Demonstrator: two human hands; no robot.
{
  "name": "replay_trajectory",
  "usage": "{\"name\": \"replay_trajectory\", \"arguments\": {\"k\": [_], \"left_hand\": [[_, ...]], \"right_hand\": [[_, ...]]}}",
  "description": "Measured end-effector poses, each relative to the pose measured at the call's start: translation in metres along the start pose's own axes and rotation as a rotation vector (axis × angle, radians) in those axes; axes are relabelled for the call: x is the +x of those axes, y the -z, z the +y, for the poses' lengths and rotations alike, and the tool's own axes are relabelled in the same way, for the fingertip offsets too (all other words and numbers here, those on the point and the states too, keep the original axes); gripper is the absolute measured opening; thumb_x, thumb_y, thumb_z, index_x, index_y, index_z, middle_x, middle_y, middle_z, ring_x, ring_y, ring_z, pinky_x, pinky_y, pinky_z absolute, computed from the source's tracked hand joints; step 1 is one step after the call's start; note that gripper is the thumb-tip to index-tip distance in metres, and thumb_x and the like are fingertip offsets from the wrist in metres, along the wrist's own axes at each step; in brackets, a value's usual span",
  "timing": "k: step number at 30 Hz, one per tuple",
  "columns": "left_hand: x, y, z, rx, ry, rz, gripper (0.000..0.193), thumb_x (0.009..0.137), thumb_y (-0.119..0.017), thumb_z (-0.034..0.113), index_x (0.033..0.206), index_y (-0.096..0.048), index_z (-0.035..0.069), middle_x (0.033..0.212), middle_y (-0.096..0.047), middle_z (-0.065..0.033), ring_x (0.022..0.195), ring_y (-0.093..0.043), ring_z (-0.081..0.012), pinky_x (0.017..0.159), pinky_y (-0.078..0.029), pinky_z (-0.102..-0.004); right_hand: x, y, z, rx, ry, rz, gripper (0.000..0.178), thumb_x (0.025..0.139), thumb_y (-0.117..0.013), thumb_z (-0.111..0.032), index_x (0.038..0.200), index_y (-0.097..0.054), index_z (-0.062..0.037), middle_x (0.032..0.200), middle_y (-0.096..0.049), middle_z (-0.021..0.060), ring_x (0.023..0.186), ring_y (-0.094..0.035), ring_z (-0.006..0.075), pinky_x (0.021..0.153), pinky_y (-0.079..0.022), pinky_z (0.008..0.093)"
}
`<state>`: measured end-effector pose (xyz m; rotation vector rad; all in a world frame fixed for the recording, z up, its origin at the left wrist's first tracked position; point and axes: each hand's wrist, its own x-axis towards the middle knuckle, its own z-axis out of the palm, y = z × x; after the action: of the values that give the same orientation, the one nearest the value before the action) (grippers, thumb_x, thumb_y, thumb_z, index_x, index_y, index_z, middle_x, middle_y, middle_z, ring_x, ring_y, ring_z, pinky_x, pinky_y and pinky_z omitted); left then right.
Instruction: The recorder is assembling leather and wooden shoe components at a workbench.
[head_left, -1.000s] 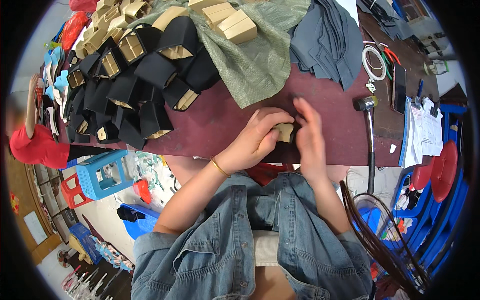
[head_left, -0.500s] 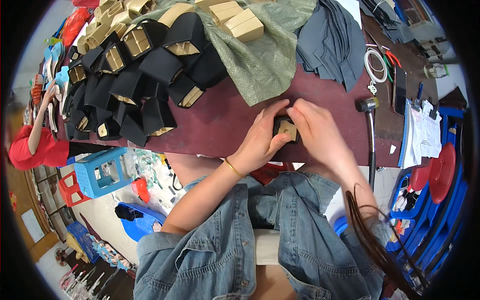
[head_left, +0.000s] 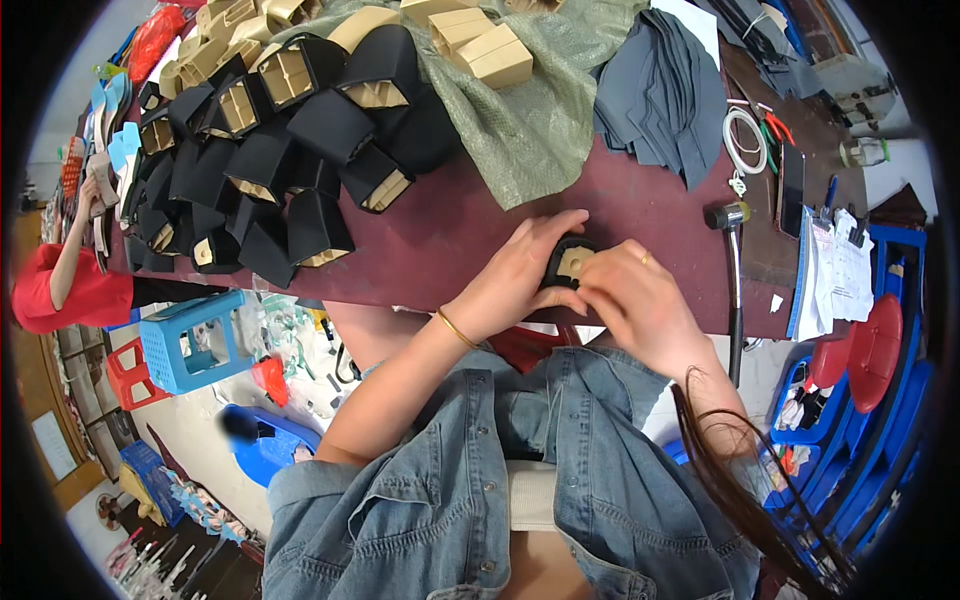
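Note:
On the near part of the maroon tabletop [head_left: 430,262] stands a small shoe heel block [head_left: 571,262], its beige hollow end up and black covering round its sides. My left hand [head_left: 510,268] curves around its left side, thumb at the near edge and fingers along the far side. My right hand [head_left: 640,300] has its fingers bent together at the block's right rim, against the black covering. Whether the right fingertips pinch a bit of covering is hidden. Many black-covered heel blocks [head_left: 330,130] lie piled at the far left.
Uncovered beige heel blocks [head_left: 490,60] rest on a greenish wrapping sheet [head_left: 530,150] at the back. Dark grey sheets [head_left: 660,100] are stacked beside it. A hammer [head_left: 735,270], white cord [head_left: 742,140] and papers [head_left: 825,270] lie right. A person in red [head_left: 60,285] works at far left.
My right hand has drawn back toward me and down the block's right side, its fingers now curled at the rim. My left hand still holds the block, which has turned slightly.

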<state>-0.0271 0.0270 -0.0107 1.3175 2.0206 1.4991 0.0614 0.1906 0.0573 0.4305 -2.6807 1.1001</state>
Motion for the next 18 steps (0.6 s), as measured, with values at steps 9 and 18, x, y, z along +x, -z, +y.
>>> {"name": "replay_trajectory", "arguments": {"k": [9,18], "left_hand": [[-0.002,-0.003,0.0,0.041,-0.001,0.036,0.066,0.066,-0.073,0.006,0.124,-0.042,0.003,0.12,-0.049,-0.0146,0.108,-0.048,-0.035,0.093,-0.041,-0.0406],[-0.002,-0.004,0.005,-0.003,0.081,0.033,0.058,0.067,-0.068,0.002,0.121,-0.046,0.002,0.118,-0.051,-0.0172,0.11,-0.048,-0.036,0.096,-0.04,-0.0402]], "right_hand": [[0.006,-0.017,-0.027,-0.472,0.068,-0.046,0.015,0.069,-0.058,-0.01,0.083,-0.052,-0.0063,0.083,-0.051,0.0068,0.075,-0.05,0.0201,0.066,-0.045,0.0314],[0.013,-0.01,-0.024,-0.609,0.166,-0.24,0.011,0.072,-0.056,-0.012,0.078,-0.049,-0.0072,0.079,-0.049,0.0075,0.076,-0.049,0.0213,0.074,-0.041,0.0327]]}}
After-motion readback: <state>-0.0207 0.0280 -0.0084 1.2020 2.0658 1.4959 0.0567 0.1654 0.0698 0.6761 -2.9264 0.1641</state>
